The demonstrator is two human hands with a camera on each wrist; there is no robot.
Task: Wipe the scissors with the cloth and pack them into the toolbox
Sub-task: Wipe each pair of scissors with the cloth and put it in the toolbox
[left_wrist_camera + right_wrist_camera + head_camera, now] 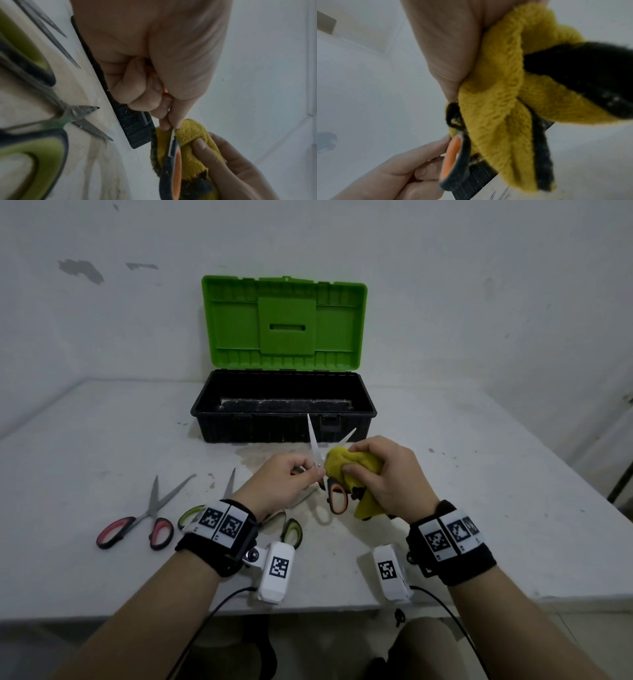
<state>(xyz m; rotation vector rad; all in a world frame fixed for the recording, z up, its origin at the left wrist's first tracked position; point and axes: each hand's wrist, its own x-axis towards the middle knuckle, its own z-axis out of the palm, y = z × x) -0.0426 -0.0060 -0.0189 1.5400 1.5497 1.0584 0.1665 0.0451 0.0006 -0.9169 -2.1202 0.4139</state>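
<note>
Held nearest the camera, the orange-handled scissors (pixel 330 474) are pinched, blades spread, by the left hand (pixel 286 479), while the yellow cloth (pixel 356 470) is bunched in the curled fingers of the right hand (pixel 385 474) and pressed around one blade. Wiping is judged underway; nothing can be seen packed in the open toolbox (pixel 284 405). Two more pairs, red-handled scissors (pixel 137 525) and green-handled scissors (pixel 291 530), are left lying on the tabletop (pixel 479 474).

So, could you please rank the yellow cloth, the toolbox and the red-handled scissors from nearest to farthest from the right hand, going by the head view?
1. The yellow cloth: gripped in the right hand itself.
2. The toolbox: open, just beyond the hand, at the back of the table.
3. The red-handled scissors: lying open, far over on the left side.
</note>
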